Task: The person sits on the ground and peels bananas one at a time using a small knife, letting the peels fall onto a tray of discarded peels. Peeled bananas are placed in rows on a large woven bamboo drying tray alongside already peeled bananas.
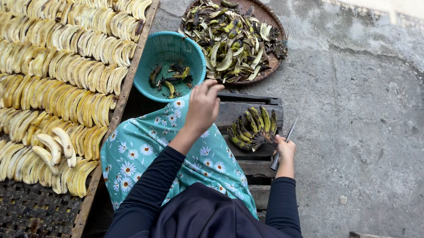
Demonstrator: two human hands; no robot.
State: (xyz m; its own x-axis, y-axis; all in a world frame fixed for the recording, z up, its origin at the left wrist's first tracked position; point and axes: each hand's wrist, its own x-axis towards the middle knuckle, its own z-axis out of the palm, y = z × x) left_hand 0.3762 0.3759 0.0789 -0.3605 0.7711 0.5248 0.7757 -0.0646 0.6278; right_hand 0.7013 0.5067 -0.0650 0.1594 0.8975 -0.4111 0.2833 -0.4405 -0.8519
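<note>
Teal basket (169, 52) as the landmark: the left hand (202, 106) hovers at its near rim, fingers bunched, contents unclear, while right of it the right hand (284, 153) clenches a knife (283, 143) beside the unpeeled banana bunch (253, 129), so a careless reach risks a nick.

Outdoor banana-drying yard: drying rack (125, 87), concrete floor (362, 143)

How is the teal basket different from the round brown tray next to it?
The teal plastic basket is deep and holds only a few dark peels; the round brown tray is flat, wider and heaped with peels. The left hand hovers by the basket's rim, while nothing touches the tray. Both are round and sit on the concrete floor.
</note>
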